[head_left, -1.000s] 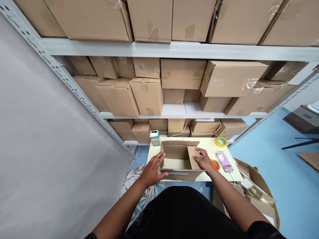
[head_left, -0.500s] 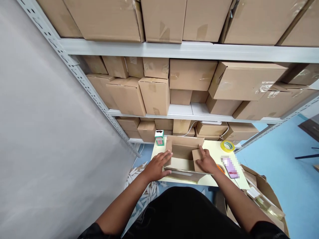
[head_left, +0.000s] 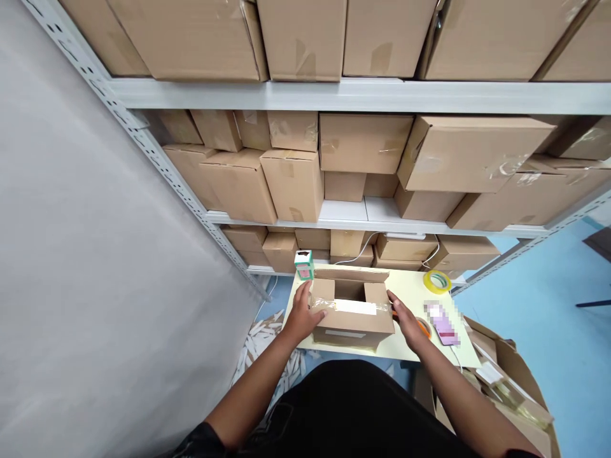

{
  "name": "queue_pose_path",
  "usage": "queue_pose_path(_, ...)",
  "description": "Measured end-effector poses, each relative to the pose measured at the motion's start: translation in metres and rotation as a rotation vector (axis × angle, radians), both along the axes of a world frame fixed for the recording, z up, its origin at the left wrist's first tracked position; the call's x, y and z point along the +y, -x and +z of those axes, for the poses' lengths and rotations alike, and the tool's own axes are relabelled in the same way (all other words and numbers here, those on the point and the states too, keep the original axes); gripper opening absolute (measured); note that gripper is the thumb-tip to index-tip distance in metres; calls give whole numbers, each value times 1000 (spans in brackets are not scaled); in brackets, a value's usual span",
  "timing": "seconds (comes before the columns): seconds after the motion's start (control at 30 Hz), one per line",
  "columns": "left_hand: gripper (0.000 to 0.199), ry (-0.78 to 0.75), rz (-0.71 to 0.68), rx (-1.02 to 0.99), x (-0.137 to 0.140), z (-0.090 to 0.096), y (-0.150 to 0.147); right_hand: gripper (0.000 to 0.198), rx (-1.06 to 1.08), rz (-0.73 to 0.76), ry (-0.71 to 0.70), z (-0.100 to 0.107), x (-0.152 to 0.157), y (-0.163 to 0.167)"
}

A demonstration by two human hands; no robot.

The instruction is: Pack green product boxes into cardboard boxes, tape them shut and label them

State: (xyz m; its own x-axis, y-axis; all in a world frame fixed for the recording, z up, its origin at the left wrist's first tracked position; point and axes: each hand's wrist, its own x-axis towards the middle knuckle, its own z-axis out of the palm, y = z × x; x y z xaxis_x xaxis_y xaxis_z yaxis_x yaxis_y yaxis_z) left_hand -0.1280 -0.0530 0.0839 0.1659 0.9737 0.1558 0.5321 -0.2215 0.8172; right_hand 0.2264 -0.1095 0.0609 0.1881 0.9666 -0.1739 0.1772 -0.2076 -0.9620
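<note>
A cardboard box (head_left: 351,338) stands on the small pale table in front of me. Its side flaps are folded in, and the front flap with a white label lies over part of the opening. The back flap stands up. My left hand (head_left: 304,313) rests at the box's left side, fingers stretched and thumb on the front flap. Along the right side lies my right hand (head_left: 405,323), its fingers extended near the box's edge. A bit of something orange shows by those fingertips; whether it is touched I cannot tell. An orange-edged tape roll (head_left: 424,328) lies beside that hand.
On the table (head_left: 398,347) are a green-and-white carton (head_left: 304,264), a yellow tape roll (head_left: 437,281) and a purple, partly blurred phone-shaped item (head_left: 442,323). Shelves (head_left: 305,95) packed with boxes rise behind. An open carton with scraps (head_left: 513,381) stands right, a grey wall (head_left: 95,286) left.
The front flap has come down over the folded side flaps. My hands have moved from the side flaps to the box's outer left and right sides.
</note>
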Motion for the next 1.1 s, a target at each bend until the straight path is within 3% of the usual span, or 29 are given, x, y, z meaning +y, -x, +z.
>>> queue_pose_path(0.07, 113, 4, -13, 24, 8, 4, -4, 76, -91, -13, -26, -3, -6, 9)
queue_pose_path(0.17, 115, -77, -63, 103, 29, 23, -6, 89, -158, -31, -30, -4, -4, 22)
queue_pose_path(0.23, 103, -136, -101, 133, 43, 37, -7, 88, -154, -30, -27, -5, 0, 27)
queue_pose_path(0.33, 67, -196, -152, 173, 47, 45, -9, 86, -150, -20, -42, -6, 3, 27)
queue_pose_path(0.43, 33, -256, -236, 216, 31, 35, -9, 91, -149, -38, -32, -9, 0, 26)
queue_pose_path(0.53, 25, -284, -257, 183, 16, 18, -6, 99, -167, -96, -6, -11, -6, 29)
queue_pose_path(0.7, 20, -181, -99, 6, 23, -2, -4, 65, -178, -164, -24, 3, -8, 39)
queue_pose_path(0.8, 38, -70, 38, -63, 31, -12, -7, 52, -235, -220, 24, 15, -6, 46)
queue_pose_path(0.87, 56, 33, 36, -99, 31, -18, -7, 46, -262, -253, 60, 20, -6, 51)
queue_pose_path(1.1, 63, 154, 11, -126, 7, -34, 6, 37, -385, -279, 48, 10, -20, 68)
